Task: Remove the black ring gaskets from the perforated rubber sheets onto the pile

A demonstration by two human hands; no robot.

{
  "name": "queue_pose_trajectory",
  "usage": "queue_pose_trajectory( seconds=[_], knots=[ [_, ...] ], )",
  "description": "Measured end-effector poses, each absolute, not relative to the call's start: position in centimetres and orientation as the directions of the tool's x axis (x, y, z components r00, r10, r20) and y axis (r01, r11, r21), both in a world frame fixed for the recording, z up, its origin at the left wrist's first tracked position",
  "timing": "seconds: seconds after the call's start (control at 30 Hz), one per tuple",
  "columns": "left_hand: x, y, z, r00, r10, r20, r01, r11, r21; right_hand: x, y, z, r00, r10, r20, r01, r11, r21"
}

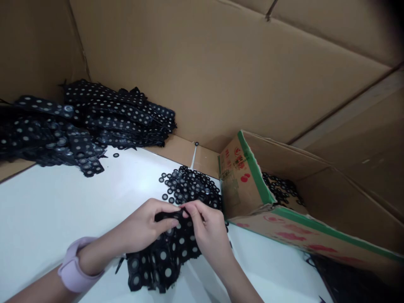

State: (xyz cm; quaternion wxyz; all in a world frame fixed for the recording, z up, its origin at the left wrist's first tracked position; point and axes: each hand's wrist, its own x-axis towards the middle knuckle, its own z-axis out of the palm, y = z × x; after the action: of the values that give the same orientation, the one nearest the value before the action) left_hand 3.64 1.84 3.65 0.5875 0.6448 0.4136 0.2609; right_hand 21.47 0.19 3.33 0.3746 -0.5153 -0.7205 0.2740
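Note:
My left hand [142, 229] and my right hand [210, 229] both pinch the top edge of a black punched sheet [164, 256] full of round holes, held over the white table [47, 219]. The fingertips of both hands meet at the sheet's upper edge. Just beyond them lies a heap of small black rings [191, 185] on the table. A pale pink band [74, 265] is on my left wrist.
A stack of black punched sheets [78, 122] lies at the back left. An open cardboard box [252, 181] with green trim, holding more black rings [280, 189], stands at the right. Tall cardboard walls [205, 63] close off the back and right.

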Motion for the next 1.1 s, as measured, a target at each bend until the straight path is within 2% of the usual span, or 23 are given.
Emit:
queue_pose_trajectory(
  seconds=[0.07,0.2,0.3,0.37,0.47,0.6,0.67,0.77,0.87,1.1],
  knots=[
    [3.6,1.7,3.8,0.522,0.839,-0.151,0.231,0.031,0.972,21.4,0.5,3.2,-0.091,0.985,0.149,0.465,0.175,-0.868],
    [3.6,1.7,4.1,0.577,0.801,-0.159,0.237,0.021,0.971,21.7,1.4,2.5,0.057,0.998,0.006,0.273,-0.010,-0.962],
    [3.6,1.7,3.8,0.581,0.793,-0.184,0.249,0.042,0.968,22.4,2.0,2.0,0.184,0.983,-0.023,0.199,-0.060,-0.978],
    [3.6,1.8,3.3,0.565,0.794,-0.224,0.256,0.089,0.963,22.8,2.3,1.9,0.187,0.981,0.051,0.277,-0.003,-0.961],
    [3.4,2.2,2.8,0.570,0.766,-0.297,0.254,0.179,0.951,23.0,2.1,2.2,0.033,0.978,0.208,0.451,0.171,-0.876],
    [3.2,2.6,3.1,0.599,0.731,-0.327,0.213,0.248,0.945,22.5,1.0,3.1,-0.234,0.842,0.487,0.609,0.517,-0.601],
    [3.3,2.7,3.5,0.604,0.731,-0.318,0.193,0.252,0.948,22.1,0.6,3.4,-0.342,0.788,0.512,0.618,0.599,-0.509],
    [3.4,2.6,3.8,0.604,0.745,-0.283,0.179,0.219,0.959,21.7,0.2,3.2,-0.386,0.821,0.419,0.622,0.568,-0.540],
    [3.5,2.4,3.7,0.581,0.776,-0.245,0.181,0.171,0.969,21.6,0.0,2.7,-0.340,0.875,0.345,0.617,0.484,-0.620],
    [3.6,2.1,3.3,0.548,0.811,-0.208,0.230,0.093,0.969,20.9,0.2,2.4,-0.191,0.941,0.278,0.571,0.337,-0.749]
  ],
)
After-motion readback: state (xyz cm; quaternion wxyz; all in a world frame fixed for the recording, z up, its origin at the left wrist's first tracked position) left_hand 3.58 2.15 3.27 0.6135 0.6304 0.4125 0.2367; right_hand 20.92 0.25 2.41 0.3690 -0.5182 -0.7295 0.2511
